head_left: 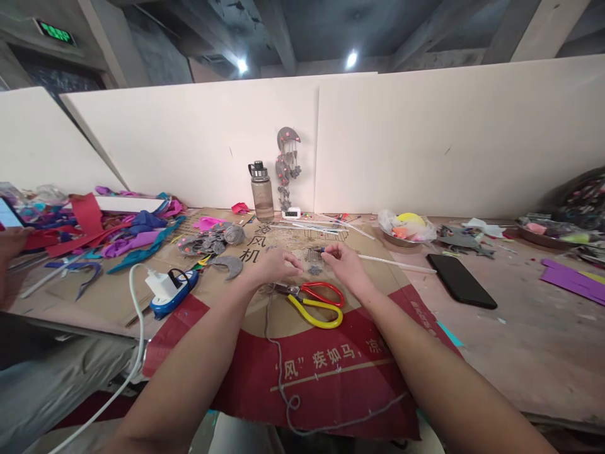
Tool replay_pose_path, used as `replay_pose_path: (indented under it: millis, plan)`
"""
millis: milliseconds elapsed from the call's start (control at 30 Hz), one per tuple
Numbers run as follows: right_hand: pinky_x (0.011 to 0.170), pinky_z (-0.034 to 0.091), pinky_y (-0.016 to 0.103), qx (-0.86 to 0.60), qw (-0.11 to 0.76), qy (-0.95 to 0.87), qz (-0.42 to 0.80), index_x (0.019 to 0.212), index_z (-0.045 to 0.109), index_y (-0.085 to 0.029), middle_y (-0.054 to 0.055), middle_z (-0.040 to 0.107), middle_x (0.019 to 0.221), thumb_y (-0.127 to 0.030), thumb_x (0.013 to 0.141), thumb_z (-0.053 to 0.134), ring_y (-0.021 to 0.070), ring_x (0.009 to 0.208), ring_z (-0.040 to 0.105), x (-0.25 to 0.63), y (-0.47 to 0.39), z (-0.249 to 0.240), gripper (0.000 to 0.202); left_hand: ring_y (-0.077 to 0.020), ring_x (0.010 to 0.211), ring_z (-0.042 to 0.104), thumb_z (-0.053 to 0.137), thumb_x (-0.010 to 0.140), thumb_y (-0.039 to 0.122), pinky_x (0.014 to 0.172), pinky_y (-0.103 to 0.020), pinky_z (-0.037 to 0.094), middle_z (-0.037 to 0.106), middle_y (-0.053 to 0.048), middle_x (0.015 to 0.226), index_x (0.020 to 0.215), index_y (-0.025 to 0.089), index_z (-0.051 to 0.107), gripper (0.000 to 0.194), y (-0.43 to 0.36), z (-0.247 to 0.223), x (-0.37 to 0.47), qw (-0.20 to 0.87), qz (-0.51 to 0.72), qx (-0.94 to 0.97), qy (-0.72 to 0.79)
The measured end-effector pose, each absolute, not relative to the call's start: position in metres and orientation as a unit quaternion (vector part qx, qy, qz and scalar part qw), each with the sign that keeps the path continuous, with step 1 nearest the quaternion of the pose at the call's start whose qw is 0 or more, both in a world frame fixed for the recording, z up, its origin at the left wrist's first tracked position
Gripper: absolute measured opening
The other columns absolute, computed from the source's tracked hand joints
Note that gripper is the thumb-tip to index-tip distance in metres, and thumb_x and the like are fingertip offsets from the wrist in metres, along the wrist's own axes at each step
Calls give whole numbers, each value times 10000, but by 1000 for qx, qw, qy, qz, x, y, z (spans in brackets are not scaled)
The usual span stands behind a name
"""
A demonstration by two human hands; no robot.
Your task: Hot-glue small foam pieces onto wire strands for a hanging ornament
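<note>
Over the cardboard sheet (pixel 350 391), my left hand (pixel 280 265) is closed, thumb and fingers together; what they pinch is too small to make out. Grey yarn (pixel 280 353) runs down from just below this hand and loops across the red part of the cardboard. My right hand (pixel 344 263) is pinched beside it, with a tiny dark bit at its fingertips that I cannot identify. Between and below the hands lie scissors (pixel 316 312) with one red and one yellow handle. A small grey felt piece (pixel 314 270) rests between the hands. Left of them is a grey felt crescent (pixel 230 267).
A bottle (pixel 263 194) and a hanging grey moon ornament (pixel 287 157) stand at the back by a white board. A blue power strip (pixel 174 296) with a white cable sits left, a black phone (pixel 460 280) right. Colourful felt scraps (pixel 142 230) and another person's hand (pixel 13 243) are far left.
</note>
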State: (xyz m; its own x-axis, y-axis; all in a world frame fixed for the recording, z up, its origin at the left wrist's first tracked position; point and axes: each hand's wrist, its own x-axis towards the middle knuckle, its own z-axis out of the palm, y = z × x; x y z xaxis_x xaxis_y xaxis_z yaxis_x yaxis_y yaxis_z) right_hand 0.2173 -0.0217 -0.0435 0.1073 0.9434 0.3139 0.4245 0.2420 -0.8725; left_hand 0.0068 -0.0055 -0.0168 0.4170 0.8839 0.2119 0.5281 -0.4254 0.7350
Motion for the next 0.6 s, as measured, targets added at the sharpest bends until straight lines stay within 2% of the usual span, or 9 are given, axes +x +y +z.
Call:
replay_pose_path:
  millis: [100, 200, 300, 433, 600]
  plan:
    - [603, 391, 274, -519, 527, -592, 320, 849, 540, -208, -25, 536, 696, -416, 746, 606, 134, 634, 471, 214, -25, -39, 241, -151, 685, 582, 674, 722, 417, 654, -258, 430, 724, -29, 782, 849, 195, 771, 273, -5, -17, 13, 300, 353, 771, 436]
    - [566, 376, 256, -477, 542, -582, 373, 870, 517, -212, -41, 509, 687, -455, 738, 627, 115, 599, 434, 207, -32, -35, 297, -129, 629, 552, 657, 753, 448, 610, -249, 427, 698, -33, 733, 909, 169, 749, 333, -9, -16, 22, 360, 411, 725, 420]
    - [542, 365, 243, -447, 540, -586, 407, 881, 503, -213, -42, 512, 699, -477, 742, 634, 103, 583, 418, 199, -40, -32, 326, -107, 584, 516, 678, 743, 458, 571, -235, 419, 677, -24, 712, 897, 162, 740, 339, -16, -14, 29, 411, 419, 707, 393]
    - [527, 357, 236, -432, 533, -592, 423, 913, 495, -215, -27, 557, 728, -488, 767, 618, 102, 582, 421, 191, -46, -31, 333, -96, 584, 512, 733, 699, 429, 567, -226, 414, 658, -22, 700, 806, 141, 717, 308, -22, -12, 33, 418, 435, 699, 383]
    - [565, 377, 244, -445, 534, -601, 393, 930, 487, -221, -23, 542, 749, -444, 785, 599, 123, 647, 469, 190, -47, -33, 289, -107, 577, 523, 750, 677, 435, 560, -233, 409, 633, -23, 644, 757, 125, 682, 327, -20, -15, 33, 441, 433, 679, 397]
